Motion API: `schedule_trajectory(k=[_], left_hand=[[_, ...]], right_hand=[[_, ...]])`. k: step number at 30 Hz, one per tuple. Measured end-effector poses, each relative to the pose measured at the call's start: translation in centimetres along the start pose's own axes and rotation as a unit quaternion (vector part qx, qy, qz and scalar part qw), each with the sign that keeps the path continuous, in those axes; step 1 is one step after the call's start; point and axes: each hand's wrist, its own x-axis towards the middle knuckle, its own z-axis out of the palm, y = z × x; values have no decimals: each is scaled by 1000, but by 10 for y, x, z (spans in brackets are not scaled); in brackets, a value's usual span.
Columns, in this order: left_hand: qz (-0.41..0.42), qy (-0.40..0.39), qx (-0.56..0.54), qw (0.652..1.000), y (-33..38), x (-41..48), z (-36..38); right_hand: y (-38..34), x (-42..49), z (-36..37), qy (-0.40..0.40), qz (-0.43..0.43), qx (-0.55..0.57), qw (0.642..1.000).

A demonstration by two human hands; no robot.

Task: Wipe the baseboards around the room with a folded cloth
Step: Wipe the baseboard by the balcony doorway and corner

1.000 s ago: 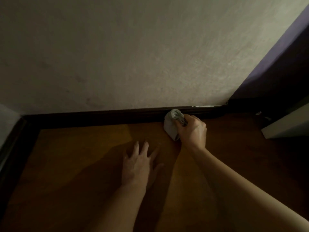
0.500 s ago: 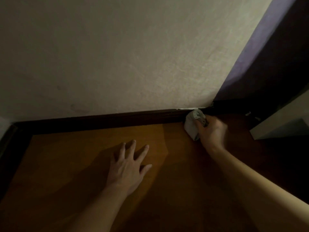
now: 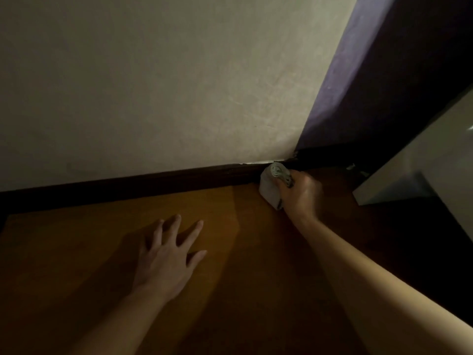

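A dark baseboard [image 3: 143,187] runs along the foot of a pale wall, meeting a purple wall at a corner on the right. My right hand [image 3: 303,194] grips a folded grey cloth [image 3: 270,187] and holds it against the baseboard just left of that corner. The cloth's upper end touches the top edge of the baseboard. My left hand [image 3: 166,260] lies flat on the wooden floor with its fingers spread, well to the left of the cloth and apart from the baseboard.
The orange-brown wooden floor [image 3: 230,290] fills the lower view. A white piece of furniture [image 3: 414,170] stands at the right, close to the corner. Small debris [image 3: 352,167] lies by the baseboard under the purple wall [image 3: 363,73].
My right hand has slid the cloth rightward along the baseboard to the corner. The view has turned to the right with it, and my left hand has stayed flat on the floor.
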Motion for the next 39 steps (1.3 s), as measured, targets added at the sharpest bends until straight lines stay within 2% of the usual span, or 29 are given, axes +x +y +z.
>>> schedule_trajectory(k=[9, 13, 17, 21, 27, 31, 33, 36, 39], left_hand=[[9, -11, 6, 1000, 4, -1, 2], [10, -14, 9, 1000, 7, 0, 2], [11, -12, 8, 1000, 6, 0, 3], [10, -11, -1, 1000, 7, 0, 2], [13, 2, -17, 1000, 4, 2, 4], [18, 8, -11, 1000, 5, 3, 4], [18, 5, -12, 1000, 4, 3, 5], [19, 2, -15, 1000, 2, 5, 7], [22, 2, -16, 1000, 2, 5, 7]], right_hand=[[27, 6, -20, 65, 38, -23, 997], [23, 7, -17, 37, 3, -14, 999], [31, 8, -20, 75, 33, -23, 996], [31, 11, -18, 37, 1, -12, 999], [17, 1, -12, 37, 24, -7, 999], [-12, -9, 9, -22, 36, 81, 996], [-27, -18, 18, -17, 15, 96, 995], [-47, -29, 30, -9, -41, 53, 998], [-46, -28, 34, 10, -45, 39, 998]])
